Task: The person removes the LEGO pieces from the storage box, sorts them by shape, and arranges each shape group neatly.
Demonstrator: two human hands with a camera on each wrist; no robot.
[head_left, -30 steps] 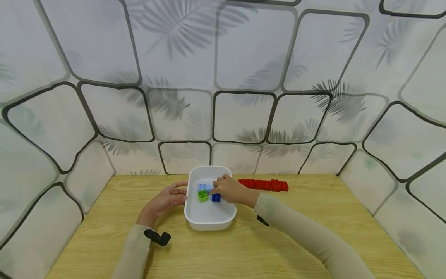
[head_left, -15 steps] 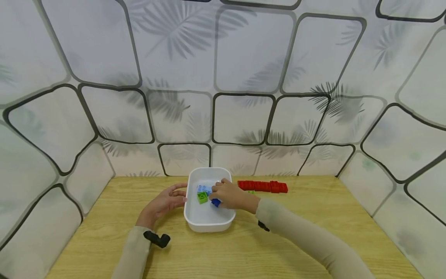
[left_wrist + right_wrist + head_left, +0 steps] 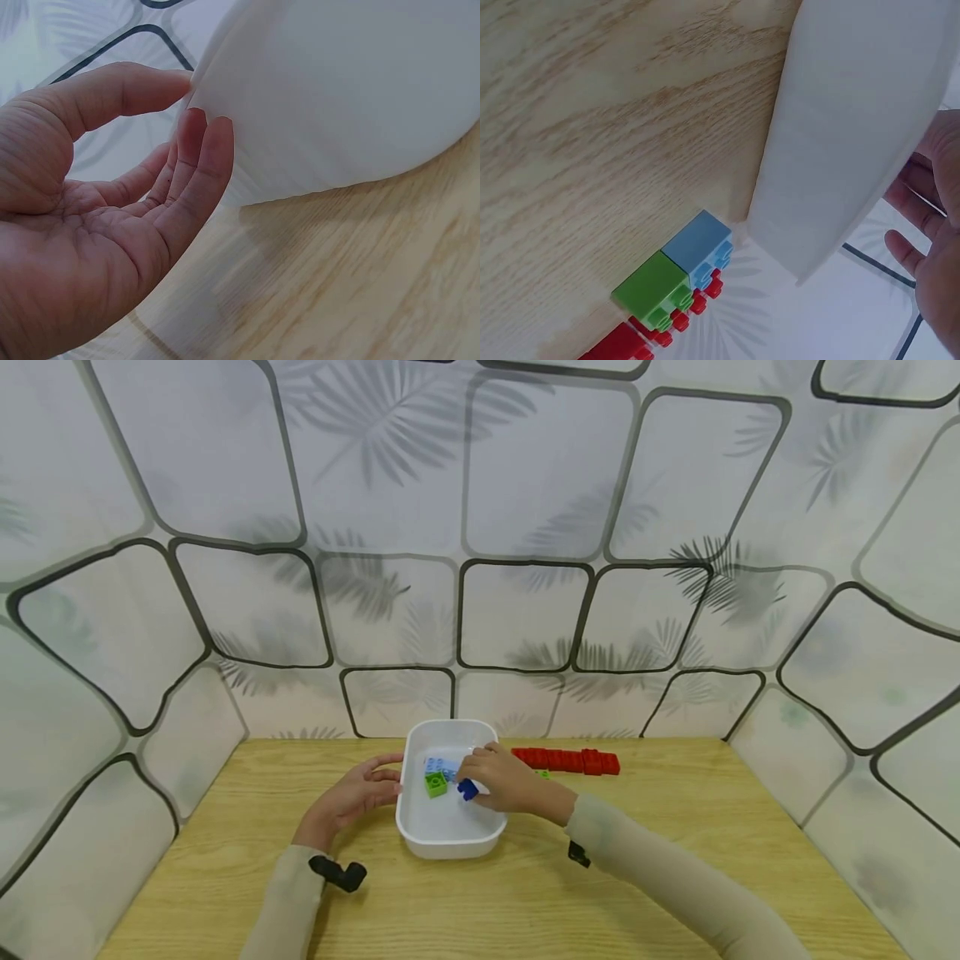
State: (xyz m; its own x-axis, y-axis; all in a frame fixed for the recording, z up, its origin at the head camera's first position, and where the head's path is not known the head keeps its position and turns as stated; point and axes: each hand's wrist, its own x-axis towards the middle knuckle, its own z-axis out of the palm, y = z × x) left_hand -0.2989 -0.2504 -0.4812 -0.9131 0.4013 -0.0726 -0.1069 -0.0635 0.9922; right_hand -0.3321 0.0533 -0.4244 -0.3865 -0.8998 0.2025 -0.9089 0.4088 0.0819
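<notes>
In the head view, a white plastic bin (image 3: 450,849) holds a lime green toy brick (image 3: 435,784), light blue bricks (image 3: 435,766) and a dark blue brick (image 3: 467,790). My right hand (image 3: 510,779) reaches over the right rim and pinches the dark blue brick, which is tilted under the fingers. In the right wrist view the bin's wall covers part of that hand (image 3: 937,225), and the brick is hidden. On the left, my left hand (image 3: 352,797) steadies the bin; in the left wrist view its thumb tip touches the rim and relaxed fingers (image 3: 214,157) lie against the outer wall.
Red bricks (image 3: 566,761) stand in a long row right of the bin. A green brick (image 3: 654,289) and a light blue brick (image 3: 699,244) stand side by side in front of that row, near the bin's wall. A patterned curtain (image 3: 525,618) surrounds the wooden table (image 3: 420,910).
The dark blue brick has turned and tilted under my right hand, which has shifted slightly right. The green brick by the red row has come into sight. My left hand stays at the bin.
</notes>
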